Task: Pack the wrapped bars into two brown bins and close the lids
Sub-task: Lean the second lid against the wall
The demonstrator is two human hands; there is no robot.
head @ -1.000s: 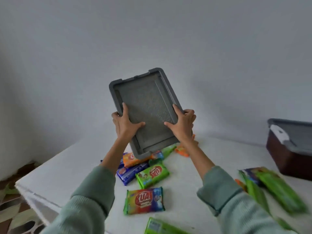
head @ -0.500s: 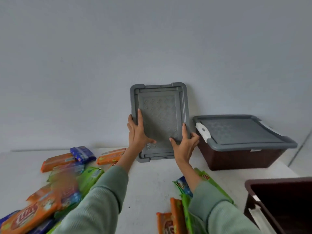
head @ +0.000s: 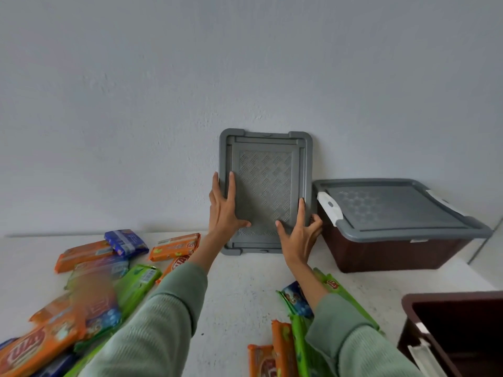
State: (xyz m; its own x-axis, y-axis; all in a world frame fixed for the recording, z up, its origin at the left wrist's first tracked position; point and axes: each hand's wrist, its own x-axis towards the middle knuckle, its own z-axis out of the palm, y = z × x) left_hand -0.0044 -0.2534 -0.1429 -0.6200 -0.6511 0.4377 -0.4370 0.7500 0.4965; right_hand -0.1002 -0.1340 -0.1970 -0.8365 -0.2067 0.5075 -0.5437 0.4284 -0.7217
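Left bars (head: 130, 287): a loose pile of orange, green and blue wrapped bars lies on the white table (head: 245, 295), at its left side. Part of the pile is blurred.

Left hand (head: 224, 210): fingers are straight and lie flat along the left rim of the lid (head: 265, 191). The thumb stretches across the lid face. Nothing is curled round the lid.

Lid: grey, upright on one short edge, which rests on the table. Its back leans on the wall (head: 245, 77).

Right hand (head: 298, 235): it grips the right rim of the lid. The thumb lies on the face, the index finger runs straight up the rim, and the other fingers curl round the edge.

Near bars (head: 283, 346): orange and green bars lie just beside the right sleeve.

Closed bin (head: 381, 254): brown, just right of the lid. It carries a grey cover (head: 394, 210) with a white latch (head: 329, 205).

Open bin (head: 449, 297): brown, at the lower right corner. What shows of its inside is dark and holds no bars.
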